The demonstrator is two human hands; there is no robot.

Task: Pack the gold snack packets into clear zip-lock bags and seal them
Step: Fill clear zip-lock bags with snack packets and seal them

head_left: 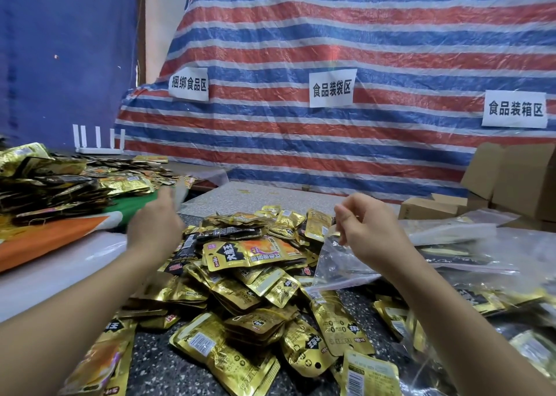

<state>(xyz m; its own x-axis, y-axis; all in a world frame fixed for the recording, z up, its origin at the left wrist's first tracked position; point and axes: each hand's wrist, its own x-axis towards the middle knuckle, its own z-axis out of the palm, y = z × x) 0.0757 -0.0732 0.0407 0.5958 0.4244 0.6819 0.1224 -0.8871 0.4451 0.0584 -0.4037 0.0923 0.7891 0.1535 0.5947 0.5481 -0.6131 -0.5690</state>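
Note:
A heap of gold snack packets [255, 254] covers the speckled table [168, 365] in front of me. My right hand [370, 230] is raised over the heap's right side and pinches the top edge of a clear zip-lock bag [334, 264], which hangs down limp with its lower end on the packets. My left hand [156, 221] stretches forward over the heap's left side, motion-blurred, fingers pointing away. A pale blurred shape lies at its fingertips; whether the hand holds it is unclear.
A second pile of gold packets [60, 182] sits on a raised surface at the left. Filled clear bags [469, 263] lie at the right, with cardboard boxes [511, 185] behind them. A striped tarp [331, 143] with paper labels closes the back, beside a white router [97, 144].

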